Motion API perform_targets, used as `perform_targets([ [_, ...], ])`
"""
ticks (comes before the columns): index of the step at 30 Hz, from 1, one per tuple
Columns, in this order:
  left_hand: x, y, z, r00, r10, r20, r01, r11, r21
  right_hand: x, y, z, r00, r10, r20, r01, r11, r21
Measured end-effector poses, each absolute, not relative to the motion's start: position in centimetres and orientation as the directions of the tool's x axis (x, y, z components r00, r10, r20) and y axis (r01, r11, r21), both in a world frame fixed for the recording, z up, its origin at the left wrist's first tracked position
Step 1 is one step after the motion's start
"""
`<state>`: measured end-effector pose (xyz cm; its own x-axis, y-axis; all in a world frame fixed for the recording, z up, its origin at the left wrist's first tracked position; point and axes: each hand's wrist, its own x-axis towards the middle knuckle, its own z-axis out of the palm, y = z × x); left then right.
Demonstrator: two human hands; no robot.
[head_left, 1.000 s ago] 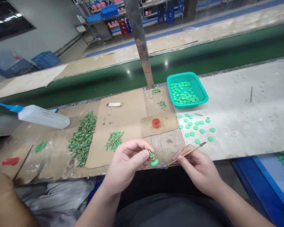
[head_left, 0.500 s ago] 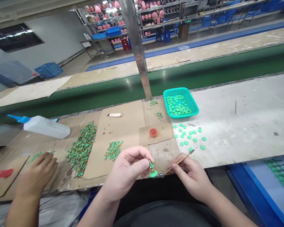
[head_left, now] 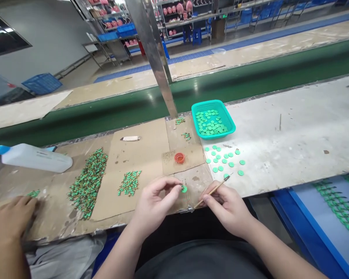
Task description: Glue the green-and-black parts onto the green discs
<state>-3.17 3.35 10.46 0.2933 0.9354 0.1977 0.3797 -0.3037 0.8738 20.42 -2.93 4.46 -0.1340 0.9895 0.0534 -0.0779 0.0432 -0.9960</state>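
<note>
At the desk's (head_left: 293,131) near edge, left hand (head_left: 154,205) pinches a small green piece (head_left: 184,188) at its fingertips, lifted just clear of the cardboard (head_left: 139,143), likely so the brush can reach it. Right hand (head_left: 227,209) is closed on a thin brush (head_left: 213,190), pen-style, tip aimed up-right near loose green discs (head_left: 223,159). Red cup (head_left: 179,157) sits just beyond both hands (probably paint, within dipping range). Teal basket (head_left: 213,119) holds more discs. Green piles (head_left: 87,182) lie left on the cardboard, beside a white bottle (head_left: 35,158) on its side. Another person's hand (head_left: 8,221) rests far left.
</note>
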Motion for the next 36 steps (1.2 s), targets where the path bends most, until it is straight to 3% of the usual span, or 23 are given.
perform_targets([
  [4,-4.4,3.1,7.4,0.315,0.899,0.304,0.469,-0.426,0.773,20.5,-2.5,5.2,-0.095,0.993,0.063,-0.001,0.063,-0.998],
  [8,-5.0,2.9,6.0,0.346,0.88,0.326,0.515,-0.468,0.718,20.4,-0.6,5.7,-0.099,0.947,0.306,0.289,0.321,-0.902],
  [12,-5.0,2.9,5.8,0.375,0.848,0.374,0.524,-0.527,0.67,19.5,1.6,5.5,-0.237,0.865,0.442,0.379,0.501,-0.778],
  [16,-5.0,2.8,5.8,0.391,0.828,0.402,0.519,-0.559,0.647,18.6,2.7,5.2,-0.353,0.829,0.433,0.442,0.556,-0.704],
  [23,-5.1,2.7,5.6,0.395,0.824,0.405,0.513,-0.564,0.647,18.4,3.1,5.5,-0.395,0.786,0.475,0.437,0.616,-0.656],
  [36,-5.2,2.6,5.3,0.427,0.79,0.439,0.505,-0.611,0.609,18.1,3.0,6.2,-0.459,0.791,0.405,0.423,0.595,-0.683],
])
